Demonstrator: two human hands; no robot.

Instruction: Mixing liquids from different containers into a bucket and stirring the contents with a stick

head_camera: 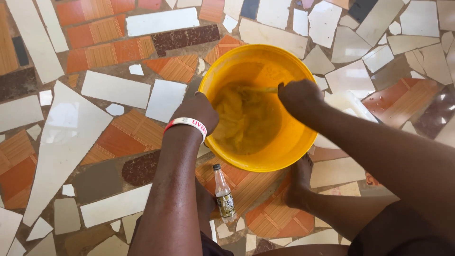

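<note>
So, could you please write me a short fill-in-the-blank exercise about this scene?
1. The left hand grips the rim of a ____ basin.
2. The right hand stirs the mixture with a ____ stick.
3. A small glass bottle stands on the ____ floor.

Missing words: yellow; thin; tiled

The left hand's fingers are hidden behind the yellow bowl's rim; the small bottle's label is too small to tell.
</note>
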